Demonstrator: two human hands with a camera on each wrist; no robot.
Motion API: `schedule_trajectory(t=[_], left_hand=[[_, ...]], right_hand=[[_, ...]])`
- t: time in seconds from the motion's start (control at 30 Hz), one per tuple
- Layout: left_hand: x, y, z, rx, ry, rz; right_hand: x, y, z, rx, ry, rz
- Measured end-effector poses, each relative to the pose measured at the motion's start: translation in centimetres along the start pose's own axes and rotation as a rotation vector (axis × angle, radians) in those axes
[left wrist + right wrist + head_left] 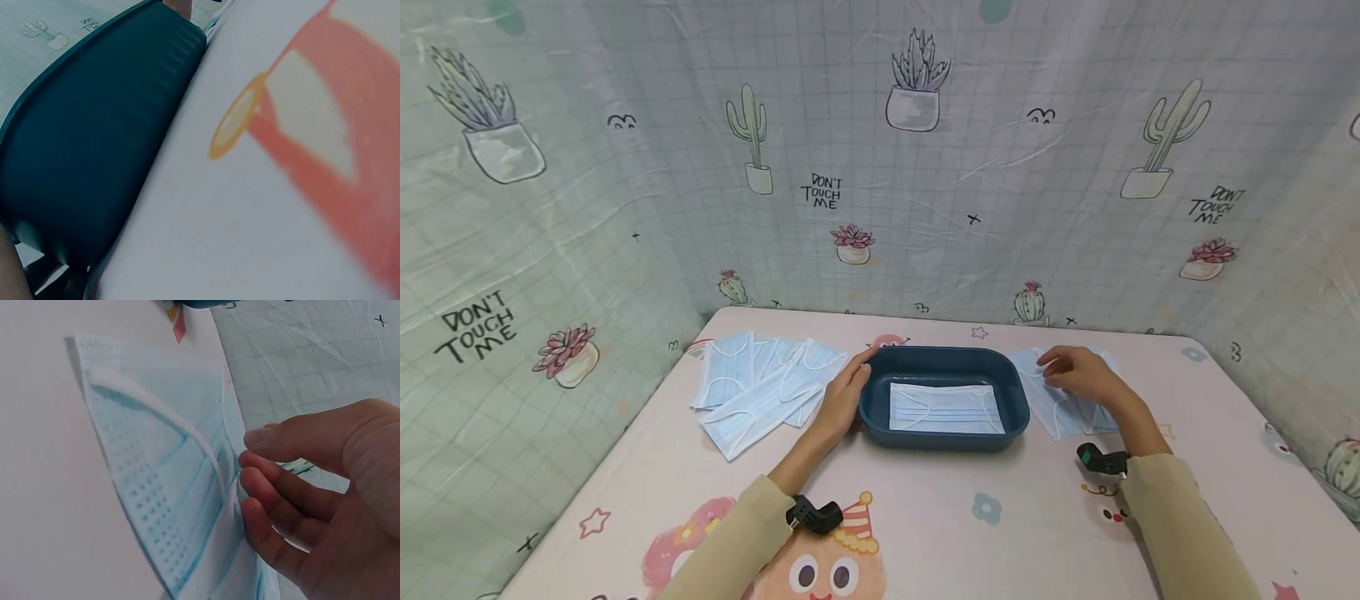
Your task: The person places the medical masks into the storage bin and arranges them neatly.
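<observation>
A dark blue plastic basin (943, 442) stands mid-table, with a pale blue face mask (946, 408) lying flat inside it. My left hand (842, 398) holds the basin's left end, its thumb and a finger at the rim. In the left wrist view the basin's long outer side (94, 119) fills the left part, and most of that hand is hidden. Over the overlapping face masks (1063, 414) right of the basin, my right hand (1084, 375) has its fingers loosely bent. Up close, the right hand's fingertips (250, 478) are beside a mask (156, 462) with a white ear loop; no pinch shows.
Several more face masks (767, 387) lie overlapping and fanned out left of the basin. A patterned cloth (925, 517) covers the table. Behind and at both sides hangs a curtain (880, 167) printed with cacti. Each wrist carries a small black device (815, 515).
</observation>
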State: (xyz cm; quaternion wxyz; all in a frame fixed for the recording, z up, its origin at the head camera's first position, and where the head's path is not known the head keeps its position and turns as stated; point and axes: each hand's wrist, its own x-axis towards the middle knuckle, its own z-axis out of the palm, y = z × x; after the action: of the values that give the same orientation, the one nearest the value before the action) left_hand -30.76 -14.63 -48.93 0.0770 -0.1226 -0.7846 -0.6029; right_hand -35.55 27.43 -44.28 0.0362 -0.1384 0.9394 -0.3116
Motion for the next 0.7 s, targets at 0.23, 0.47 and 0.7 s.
schedule_trajectory(t=[0.23,0.47,0.7], left_hand=[[-0.2,1.4,0.0,0.022,-0.002,-0.040],[0.0,0.2,0.1,0.020,0.016,-0.026],[0.0,0.2,0.0,0.061,0.020,-0.010]], right_hand=[[-0.8,0.7,-1.4,-0.011,0.109,0.087],[-1.8,1.7,-3.0,-0.023,0.192,0.257],[-2.4,3.1,-3.8,0.001,0.132,0.408]])
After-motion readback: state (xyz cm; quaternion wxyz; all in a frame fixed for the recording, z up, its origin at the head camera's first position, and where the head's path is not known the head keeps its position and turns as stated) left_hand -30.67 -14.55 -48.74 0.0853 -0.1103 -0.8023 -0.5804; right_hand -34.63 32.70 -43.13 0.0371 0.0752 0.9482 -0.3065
